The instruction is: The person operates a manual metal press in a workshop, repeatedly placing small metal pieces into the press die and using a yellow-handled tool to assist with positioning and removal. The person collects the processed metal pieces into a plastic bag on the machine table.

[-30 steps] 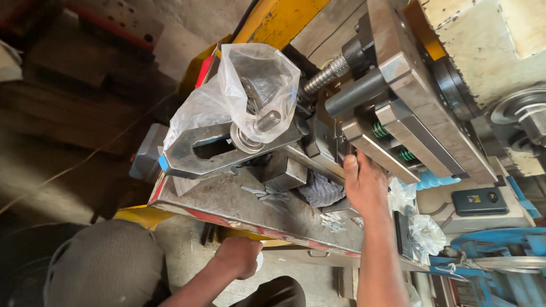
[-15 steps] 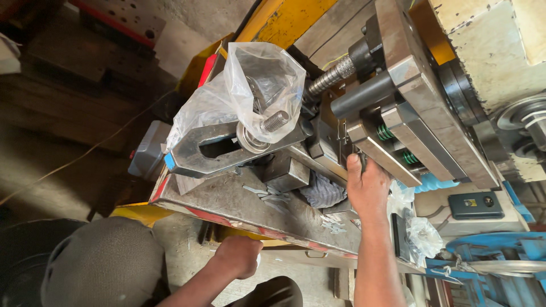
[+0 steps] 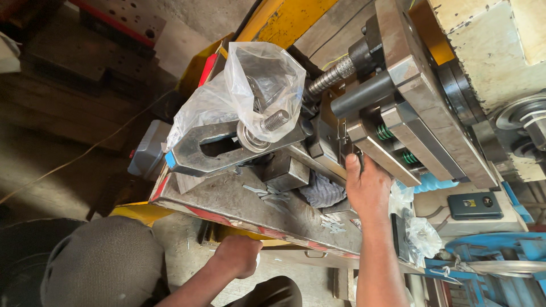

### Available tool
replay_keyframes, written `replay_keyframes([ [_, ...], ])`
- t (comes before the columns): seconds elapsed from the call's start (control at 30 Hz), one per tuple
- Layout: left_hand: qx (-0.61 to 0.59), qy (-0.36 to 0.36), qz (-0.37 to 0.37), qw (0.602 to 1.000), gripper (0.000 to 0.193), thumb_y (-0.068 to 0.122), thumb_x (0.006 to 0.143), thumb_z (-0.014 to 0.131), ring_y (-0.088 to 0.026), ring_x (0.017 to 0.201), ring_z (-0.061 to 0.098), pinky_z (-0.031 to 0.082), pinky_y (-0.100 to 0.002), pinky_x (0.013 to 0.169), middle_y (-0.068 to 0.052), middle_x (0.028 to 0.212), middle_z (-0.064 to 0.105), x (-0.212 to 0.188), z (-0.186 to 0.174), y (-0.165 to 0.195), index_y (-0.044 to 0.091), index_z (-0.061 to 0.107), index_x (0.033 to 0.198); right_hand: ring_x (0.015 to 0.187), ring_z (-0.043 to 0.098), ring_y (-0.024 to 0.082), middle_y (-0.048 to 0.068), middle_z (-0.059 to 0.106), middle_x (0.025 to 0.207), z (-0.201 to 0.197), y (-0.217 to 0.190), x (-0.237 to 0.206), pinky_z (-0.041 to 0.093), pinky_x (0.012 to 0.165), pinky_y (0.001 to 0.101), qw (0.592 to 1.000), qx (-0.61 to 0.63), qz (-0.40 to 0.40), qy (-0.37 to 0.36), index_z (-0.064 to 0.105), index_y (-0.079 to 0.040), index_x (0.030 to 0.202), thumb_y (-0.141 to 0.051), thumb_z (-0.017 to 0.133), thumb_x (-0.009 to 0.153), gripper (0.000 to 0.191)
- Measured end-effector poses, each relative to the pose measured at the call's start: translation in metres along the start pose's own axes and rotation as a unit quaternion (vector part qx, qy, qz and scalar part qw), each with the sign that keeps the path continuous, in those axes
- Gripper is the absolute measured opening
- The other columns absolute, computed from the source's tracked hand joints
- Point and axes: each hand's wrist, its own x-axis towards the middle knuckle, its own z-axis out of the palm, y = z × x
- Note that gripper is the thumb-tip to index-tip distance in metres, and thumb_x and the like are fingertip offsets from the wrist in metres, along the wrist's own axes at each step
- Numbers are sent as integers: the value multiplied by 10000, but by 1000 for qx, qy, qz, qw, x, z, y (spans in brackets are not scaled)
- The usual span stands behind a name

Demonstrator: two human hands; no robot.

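Right hand (image 3: 368, 190) pushes slightly deeper than half second ago, fingers hidden under steel mould block (image 3: 392, 136) at 2 o'clock, grip impossible to tell. Left hand (image 3: 239, 256) fisted at 6 o'clock below table edge (image 3: 239, 210), unmoved. Bagged clamp (image 3: 239, 145) untouched at 10 o'clock.

Right hand (image 3: 368, 190) shifted slightly up against metal block (image 3: 372, 150).

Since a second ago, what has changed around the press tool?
Little: the right hand slid slightly up against the grey steel die block, fingers at its edge. The left hand stays at the table's lower edge; the slotted steel clamp and clear plastic bag are unmoved.
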Motion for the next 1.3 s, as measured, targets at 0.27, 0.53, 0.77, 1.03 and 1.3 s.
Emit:
replay_keyframes([
  [0.27, -7, -8, 0, 1000, 209, 120, 855, 592, -347, 1037, 670, 511, -469, 903, -172, 1042, 707, -3, -5, 2, 99, 684, 1041, 1246, 544, 520, 274, 644, 1282, 3, 0, -1, 323, 1115, 618, 998, 18, 49, -18, 643, -91, 1352, -613, 422, 1053, 641],
  [0.53, -10, -13, 0, 1000, 205, 108, 855, 592, -346, 1023, 673, 513, -462, 896, -163, 1029, 709, -2, -5, 1, 97, 676, 1042, 1384, 380, 539, 274, 482, 1501, 6, 0, -1, 191, 1062, 720, 994, 15, 89, -59, 517, -183, 1494, -562, 350, 1051, 607],
  [0.77, -16, 0, 8, 1000, 197, 109, 845, 597, -342, 1008, 674, 514, -460, 885, -157, 1018, 709, -3, -4, 0, 96, 680, 1023, 1382, 420, 518, 257, 527, 1479, 5, 0, -4, 194, 1109, 697, 998, 2, 46, -34, 551, -169, 1477, -510, 378, 1078, 553],
  [1.03, -6, 11, 16, 1000, 192, 113, 851, 596, -355, 996, 678, 519, -473, 882, -170, 1005, 709, -3, -2, 0, 88, 677, 1023, 1321, 496, 503, 280, 581, 1395, 3, 10, -10, 263, 1128, 624, 999, 41, -16, -6, 556, -60, 1441, -490, 463, 1067, 578],
  [1.3, 3, 3, 10, 1000, 199, 124, 862, 595, -356, 1001, 674, 516, -477, 880, -177, 1011, 705, 3, 2, -2, 81, 678, 1037, 1176, 577, 532, 319, 636, 1255, 7, 23, -2, 443, 999, 577, 995, 79, 27, -56, 556, 3, 1370, -470, 533, 1036, 580],
])
